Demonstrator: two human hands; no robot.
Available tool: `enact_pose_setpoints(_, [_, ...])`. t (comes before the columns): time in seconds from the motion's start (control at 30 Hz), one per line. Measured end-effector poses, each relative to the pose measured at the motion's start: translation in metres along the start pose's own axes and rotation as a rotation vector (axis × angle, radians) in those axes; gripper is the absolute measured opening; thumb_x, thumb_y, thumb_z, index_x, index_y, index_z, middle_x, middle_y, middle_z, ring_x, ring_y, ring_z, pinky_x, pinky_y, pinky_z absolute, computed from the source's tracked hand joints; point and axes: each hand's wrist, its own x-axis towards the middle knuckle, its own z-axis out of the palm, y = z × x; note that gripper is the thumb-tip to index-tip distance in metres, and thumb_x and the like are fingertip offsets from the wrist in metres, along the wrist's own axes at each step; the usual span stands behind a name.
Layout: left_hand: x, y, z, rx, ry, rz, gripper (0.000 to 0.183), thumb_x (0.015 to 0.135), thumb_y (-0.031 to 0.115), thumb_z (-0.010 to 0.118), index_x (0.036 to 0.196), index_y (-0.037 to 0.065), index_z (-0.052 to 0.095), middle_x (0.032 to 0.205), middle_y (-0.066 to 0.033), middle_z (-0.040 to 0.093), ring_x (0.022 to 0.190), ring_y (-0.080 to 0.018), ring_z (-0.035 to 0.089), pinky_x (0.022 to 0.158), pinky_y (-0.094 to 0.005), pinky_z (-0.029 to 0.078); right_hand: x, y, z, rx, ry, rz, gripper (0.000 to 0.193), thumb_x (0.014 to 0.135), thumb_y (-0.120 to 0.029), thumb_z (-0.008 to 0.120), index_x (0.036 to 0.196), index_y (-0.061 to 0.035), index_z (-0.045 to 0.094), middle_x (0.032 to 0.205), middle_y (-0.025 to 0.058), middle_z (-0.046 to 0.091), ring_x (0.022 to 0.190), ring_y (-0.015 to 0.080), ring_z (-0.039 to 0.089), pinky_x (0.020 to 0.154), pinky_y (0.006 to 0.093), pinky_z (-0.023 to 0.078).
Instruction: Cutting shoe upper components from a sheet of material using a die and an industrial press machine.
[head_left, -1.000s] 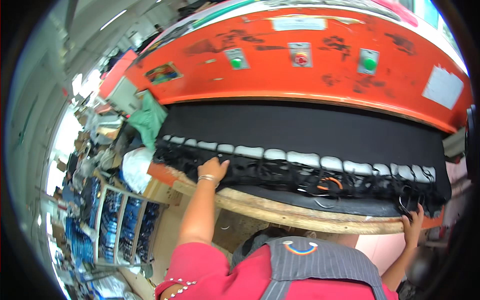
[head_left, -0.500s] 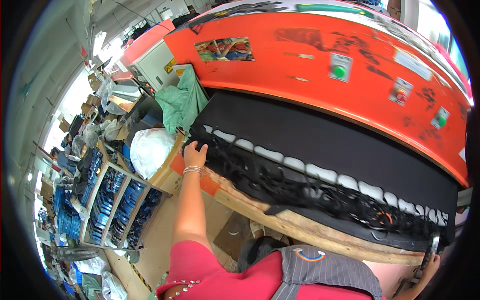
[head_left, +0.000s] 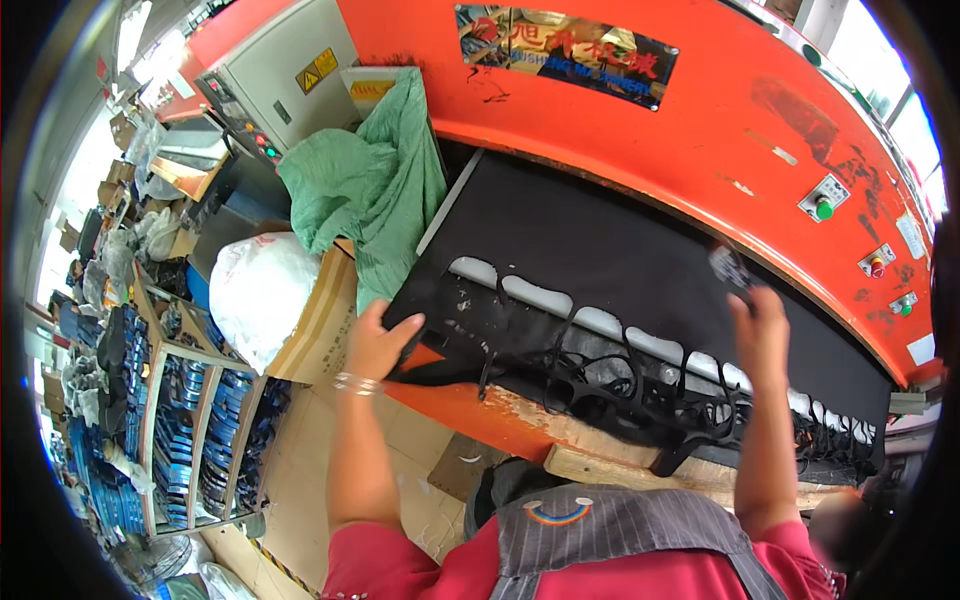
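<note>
– Now, where is the black offcut (head_left: 590, 405)?
– Along the near edge of the orange machine (head_left: 715, 135), beside the black sheet (head_left: 600, 225). Left hand (head_left: 376, 346) apparently pinches its end; right hand (head_left: 761, 328) grips a blurred object (head_left: 728, 266).
– Step?
– Likely offcut removal; next calls for steady left tension.

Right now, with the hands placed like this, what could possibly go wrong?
The blurred tool in the right hand might scratch the black sheet beneath, if it has a sharp edge.
The tangled black straps could snag on each other.
One black piece hangs over the wooden edge and might catch on the apron.
</note>
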Motion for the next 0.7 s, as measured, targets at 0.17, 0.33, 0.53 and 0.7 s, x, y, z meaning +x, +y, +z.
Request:
enact_pose_setpoints(0.17, [-0.025, -0.044, -0.056, 0.129, -0.191, -0.165, 0.038, 0.078, 0.026, 0.075, 0.097, -0.001, 0.057, 0.073, -0.0067, 0.06, 0.064, -0.0128, 0.053, 0.063, -0.0289, 0.045, 0.014, -0.028, 0.091, -0.002, -0.415, -0.243, 0.032, 0.075, -0.017, 0.073, 0.099, -0.0002, 0.062, 0.102, 0.0196, 0.06, 0.101, 0.0381, 0.053, 0.089, 0.0447, 0.043])
enact_pose_setpoints(0.33, [-0.013, -0.036, -0.072, 0.225, -0.081, -0.204, 0.036, 0.081, 0.026, 0.072, 0.102, 0.0, 0.058, 0.081, -0.0076, 0.062, 0.073, -0.0152, 0.057, 0.069, -0.0298, 0.047, 0.044, -0.015, 0.046, -0.058, -0.633, -0.335, 0.08, 0.056, -0.026, 0.087, 0.127, -0.0087, 0.054, 0.141, 0.0184, 0.038, 0.131, 0.0373, 0.034, 0.107, 0.0456, 0.033])
enact_pose_setpoints(0.53, [0.078, -0.02, -0.002, 0.104, 0.017, 0.01, 0.045, 0.083, 0.036, 0.068, 0.107, -0.001, 0.059, 0.105, -0.0191, 0.061, 0.092, -0.0275, 0.061, 0.083, -0.037, 0.048, 0.059, 0.023, 0.057, -0.243, -0.913, -0.217, 0.075, 0.054, -0.026, 0.088, 0.123, -0.0146, 0.058, 0.147, 0.0201, 0.03, 0.135, 0.0384, 0.031, 0.109, 0.0438, 0.032])
enact_pose_setpoints(0.7, [0.113, -0.01, 0.052, 0.193, 0.018, -0.084, 0.056, 0.08, 0.043, 0.07, 0.111, -0.002, 0.056, 0.113, -0.0254, 0.055, 0.097, -0.0322, 0.058, 0.085, -0.0408, 0.047, 0.051, -0.015, 0.068, -0.033, -0.782, -0.058, 0.063, 0.06, -0.032, 0.086, 0.111, -0.0043, 0.063, 0.134, 0.0259, 0.044, 0.127, 0.041, 0.042, 0.103, 0.0422, 0.039])
